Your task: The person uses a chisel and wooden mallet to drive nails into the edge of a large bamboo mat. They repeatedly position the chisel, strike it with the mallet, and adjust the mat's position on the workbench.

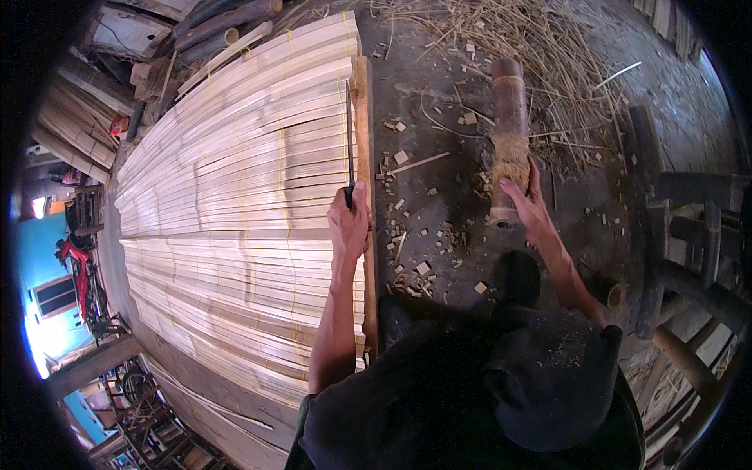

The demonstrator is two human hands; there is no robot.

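Note:
My left hand point(350, 219) is closed around the black handle of a long, thin, dark-bladed tool point(349, 133); whether it is a knife or a saw I cannot tell. Its blade points away from me along the right edge of a wide mat of pale split slats point(235, 180), tied with yellow string. To the right, my right hand point(530, 205) grips a thick brown bamboo tube point(509, 102) near its closer end, thumb on top and fingers along the right side. Tan, fuzzy fibre or dust point(511, 157) covers the tube just beyond the thumb.
A wooden beam point(363, 117) borders the mat's right side. Small offcuts point(424, 268) litter the dark floor, with a heap of thin strips point(540, 47) farther off. A dark pole frame point(697, 227) stands at right; a red motorbike point(78, 270) is far left.

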